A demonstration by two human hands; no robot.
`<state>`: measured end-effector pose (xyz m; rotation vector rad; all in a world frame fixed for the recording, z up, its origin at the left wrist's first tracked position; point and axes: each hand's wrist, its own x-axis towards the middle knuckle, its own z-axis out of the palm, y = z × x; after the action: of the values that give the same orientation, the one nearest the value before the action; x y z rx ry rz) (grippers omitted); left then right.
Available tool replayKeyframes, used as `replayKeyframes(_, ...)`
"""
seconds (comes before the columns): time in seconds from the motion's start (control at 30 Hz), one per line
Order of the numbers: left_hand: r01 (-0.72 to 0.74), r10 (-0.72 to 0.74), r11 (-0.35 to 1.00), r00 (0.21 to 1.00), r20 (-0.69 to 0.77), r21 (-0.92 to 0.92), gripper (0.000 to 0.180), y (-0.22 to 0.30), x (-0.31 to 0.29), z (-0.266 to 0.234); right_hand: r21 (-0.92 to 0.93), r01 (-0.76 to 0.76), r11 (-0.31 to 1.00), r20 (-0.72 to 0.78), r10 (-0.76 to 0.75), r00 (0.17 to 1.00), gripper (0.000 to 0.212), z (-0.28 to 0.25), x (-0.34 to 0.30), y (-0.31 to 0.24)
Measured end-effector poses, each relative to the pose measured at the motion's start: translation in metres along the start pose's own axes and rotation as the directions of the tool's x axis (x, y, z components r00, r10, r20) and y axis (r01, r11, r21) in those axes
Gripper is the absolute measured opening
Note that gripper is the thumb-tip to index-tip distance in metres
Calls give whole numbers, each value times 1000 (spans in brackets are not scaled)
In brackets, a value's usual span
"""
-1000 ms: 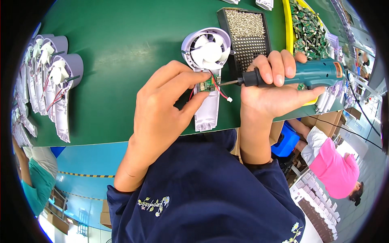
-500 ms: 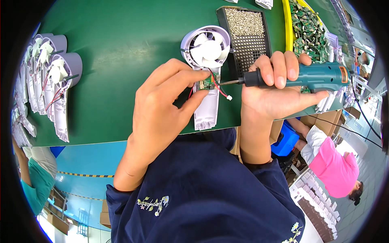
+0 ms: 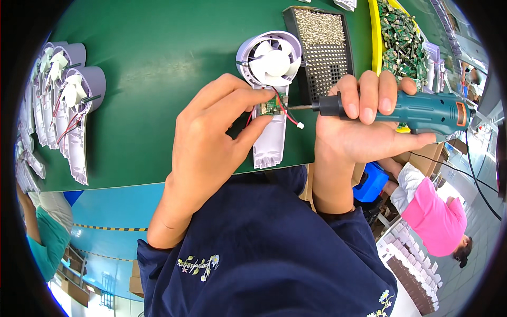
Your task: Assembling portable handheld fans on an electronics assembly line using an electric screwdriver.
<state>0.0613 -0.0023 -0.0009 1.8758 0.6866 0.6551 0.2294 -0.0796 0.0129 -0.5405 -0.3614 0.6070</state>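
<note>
Screwdriver (image 3: 417, 109) has swung — long axis crosswise, bit (image 3: 300, 107) pointing left.

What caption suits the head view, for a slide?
Left hand holds a green circuit board; right hand grips a teal screwdriver.

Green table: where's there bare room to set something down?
The widest bare patch of the green table lies between the fan housings at left and the left hand. A narrower strip separates the black tray from the yellow bin. It's crowded around the right hand and power screwdriver.
</note>
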Motion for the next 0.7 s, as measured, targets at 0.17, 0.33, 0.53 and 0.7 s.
replayKeyframes(0.17, -1, 1, 1000, 1000, 4, 5, 29, 0, 0, -1, -93, 17, 996, 186, 0, 982, 80, 4, 0, 1)
replayKeyframes(0.33, 10, -10, 1000, 1000, 3, -3, 29, 0, 0, 0, -140, 37, 989, 266, 2, 964, 79, 10, -1, -2)
replayKeyframes(0.53, 2, -2, 1000, 1000, -11, 0, 28, -4, -1, 0, -196, 35, 980, 451, 59, 891, 79, 11, -3, -5)
replayKeyframes(0.7, -3, 3, 1000, 1000, -1, -12, 29, -4, -1, 0, -307, 158, 938, 537, 34, 843, 77, 27, -14, -15)
